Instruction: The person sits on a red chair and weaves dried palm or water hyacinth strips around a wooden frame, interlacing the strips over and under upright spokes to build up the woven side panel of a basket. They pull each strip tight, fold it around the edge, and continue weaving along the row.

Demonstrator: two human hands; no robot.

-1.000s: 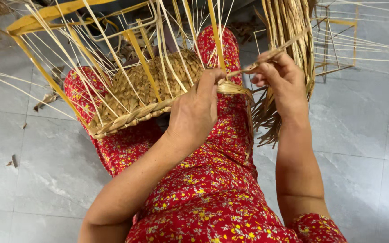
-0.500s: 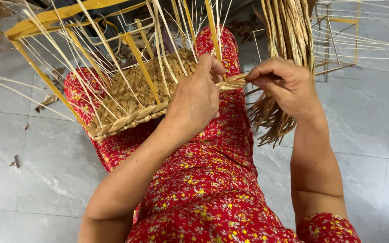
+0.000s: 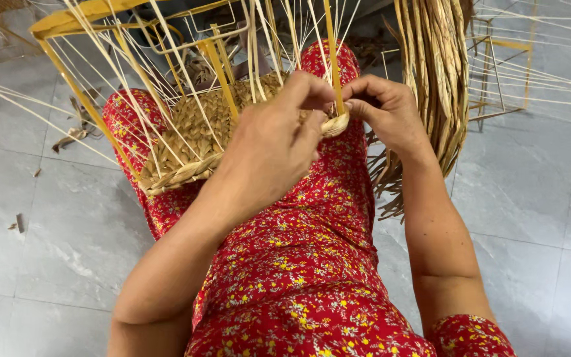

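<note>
A half-woven straw basket (image 3: 190, 142) rests on my lap, its woven base edge facing me and many thin pale spokes rising from it around a yellow frame (image 3: 77, 20). My left hand (image 3: 279, 142) presses on the near rim of the basket, fingers pinching a straw strand (image 3: 335, 124) at the corner. My right hand (image 3: 384, 112) grips the same strand from the right side, just beside a yellow upright. Both hands meet at that corner of the weave.
A hanging bundle of dried straw (image 3: 434, 79) lies to the right of my right arm. Another wire-and-straw frame (image 3: 503, 73) stands at the far right. Grey floor tiles (image 3: 47, 251) carry a few straw scraps (image 3: 74, 135). My red flowered clothing (image 3: 299, 264) covers my legs.
Both hands have come closer together at the basket corner. My right hand has drawn the strand in towards the left hand, and the left fingers have closed over it.
</note>
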